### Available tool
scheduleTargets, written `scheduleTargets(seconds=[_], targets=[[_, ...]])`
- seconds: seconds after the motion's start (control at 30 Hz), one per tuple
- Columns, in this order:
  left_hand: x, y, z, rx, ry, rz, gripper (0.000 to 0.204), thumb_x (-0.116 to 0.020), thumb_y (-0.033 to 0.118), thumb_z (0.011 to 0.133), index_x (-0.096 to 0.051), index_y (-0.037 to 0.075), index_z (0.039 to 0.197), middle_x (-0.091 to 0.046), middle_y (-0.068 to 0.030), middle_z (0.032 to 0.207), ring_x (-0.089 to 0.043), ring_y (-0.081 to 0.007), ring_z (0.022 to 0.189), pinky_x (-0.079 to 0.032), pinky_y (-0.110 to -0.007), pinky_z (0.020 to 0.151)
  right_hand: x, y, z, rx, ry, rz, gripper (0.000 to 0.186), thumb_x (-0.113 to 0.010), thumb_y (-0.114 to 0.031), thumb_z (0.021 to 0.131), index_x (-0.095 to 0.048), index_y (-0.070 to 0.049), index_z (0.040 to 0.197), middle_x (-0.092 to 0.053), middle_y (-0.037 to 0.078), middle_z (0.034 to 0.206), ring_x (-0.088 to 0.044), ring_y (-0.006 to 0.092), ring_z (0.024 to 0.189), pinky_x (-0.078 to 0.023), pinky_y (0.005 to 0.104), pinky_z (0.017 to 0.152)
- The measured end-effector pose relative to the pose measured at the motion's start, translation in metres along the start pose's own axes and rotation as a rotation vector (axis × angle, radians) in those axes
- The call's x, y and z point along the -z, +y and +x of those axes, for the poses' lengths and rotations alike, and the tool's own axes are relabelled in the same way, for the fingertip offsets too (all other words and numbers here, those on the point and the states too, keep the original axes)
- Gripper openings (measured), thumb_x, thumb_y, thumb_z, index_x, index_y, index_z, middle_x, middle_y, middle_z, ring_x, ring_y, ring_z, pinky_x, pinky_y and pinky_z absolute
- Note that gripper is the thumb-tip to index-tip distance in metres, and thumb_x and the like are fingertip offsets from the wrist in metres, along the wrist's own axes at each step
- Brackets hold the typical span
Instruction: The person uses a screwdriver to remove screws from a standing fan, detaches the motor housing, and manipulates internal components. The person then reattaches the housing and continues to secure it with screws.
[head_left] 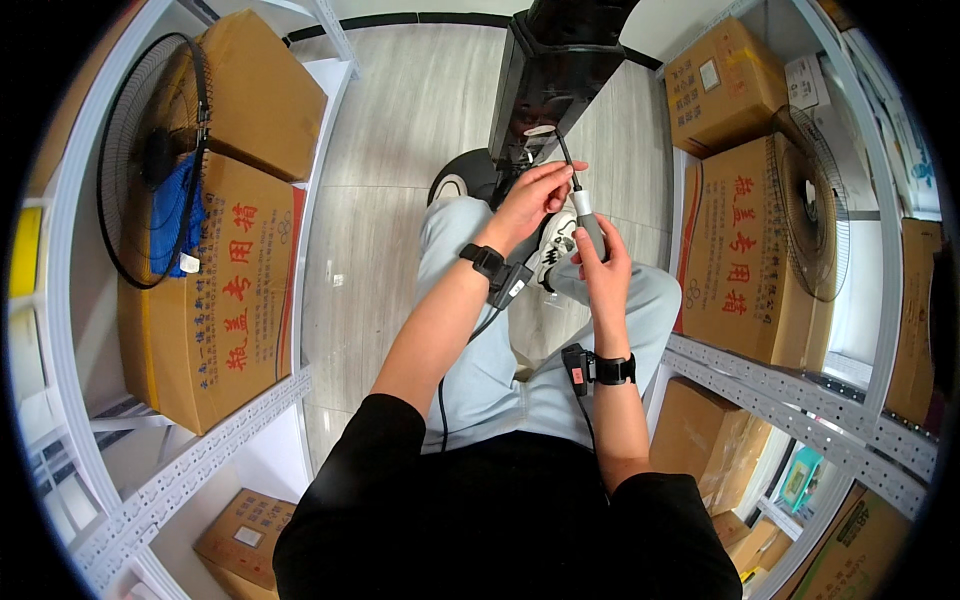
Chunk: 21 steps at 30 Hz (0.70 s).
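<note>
My right hand (602,262) is closed around the grey grip of a screwdriver (592,236) with a white collar and a dark shaft. The shaft points up and away, its far end close to the lower front of a glossy black fan stand (545,95). Beside that shaft is my left hand (540,195), fingers bent together near it; whether they pinch the shaft or something small cannot be made out. A pale oval patch (540,130) shows on the stand's face near the shaft's end. The stand rises from a round black base (462,172) on the floor between my feet.
White metal shelves flank me, holding cardboard boxes (225,290) on the left and more boxes (735,250) on the right. Round wire fan grilles lean there: a black grille (203,105) with blue cloth behind, and another grille (812,190). Cables hang from both wristbands.
</note>
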<state>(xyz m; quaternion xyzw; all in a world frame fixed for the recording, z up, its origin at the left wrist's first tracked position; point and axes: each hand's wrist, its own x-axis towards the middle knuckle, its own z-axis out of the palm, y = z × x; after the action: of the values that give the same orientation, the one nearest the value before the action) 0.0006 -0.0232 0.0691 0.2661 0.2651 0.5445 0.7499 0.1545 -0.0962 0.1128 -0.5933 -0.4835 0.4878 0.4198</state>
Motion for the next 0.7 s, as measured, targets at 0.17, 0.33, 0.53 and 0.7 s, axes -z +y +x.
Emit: scheduleTargets(seconds=[0.17,0.33,0.53,0.7], targets=[[0.001,-0.001,0.002,0.005,0.001,0.016,0.029,-0.054,0.023,0.102,-0.067,0.002,0.117,-0.042,0.0071,0.069,-0.035,-0.0033,0.063,-0.029,-0.02,0.056,0.001,0.009,0.001,0.269,0.103,-0.294,0.04,-0.072,-0.021,0.091,-0.063,-0.003,0.126,-0.069,0.005,0.092,-0.063,0.0072,0.071,-0.046,0.0208,0.056],[0.001,0.0,0.003,-0.017,0.018,0.015,0.028,-0.055,0.023,0.102,-0.068,0.001,0.114,-0.042,0.0072,0.068,-0.035,-0.0032,0.062,-0.029,-0.02,0.055,0.006,-0.014,0.002,-0.237,-0.144,0.391,0.041,-0.067,-0.022,0.095,-0.06,-0.003,0.131,-0.07,0.005,0.091,-0.058,0.0052,0.066,-0.039,0.0171,0.051],[0.005,-0.002,0.004,-0.018,0.022,0.016,0.026,-0.055,0.02,0.102,-0.065,-0.001,0.115,-0.045,0.0064,0.07,-0.038,-0.0032,0.062,-0.032,-0.02,0.056,-0.003,-0.021,-0.003,-0.058,-0.077,0.048,0.038,-0.056,-0.028,0.102,-0.057,0.001,0.126,-0.069,0.01,0.098,-0.054,0.0059,0.066,-0.035,0.0167,0.046],[0.005,-0.004,0.005,-0.044,0.04,0.072,0.024,-0.058,0.02,0.101,-0.066,-0.001,0.112,-0.045,0.007,0.068,-0.038,-0.003,0.061,-0.031,-0.02,0.056,0.009,-0.001,0.011,-0.39,-0.196,0.75,0.043,-0.05,-0.033,0.105,-0.054,0.003,0.127,-0.068,0.013,0.097,-0.053,0.0075,0.063,-0.037,0.0177,0.044]])
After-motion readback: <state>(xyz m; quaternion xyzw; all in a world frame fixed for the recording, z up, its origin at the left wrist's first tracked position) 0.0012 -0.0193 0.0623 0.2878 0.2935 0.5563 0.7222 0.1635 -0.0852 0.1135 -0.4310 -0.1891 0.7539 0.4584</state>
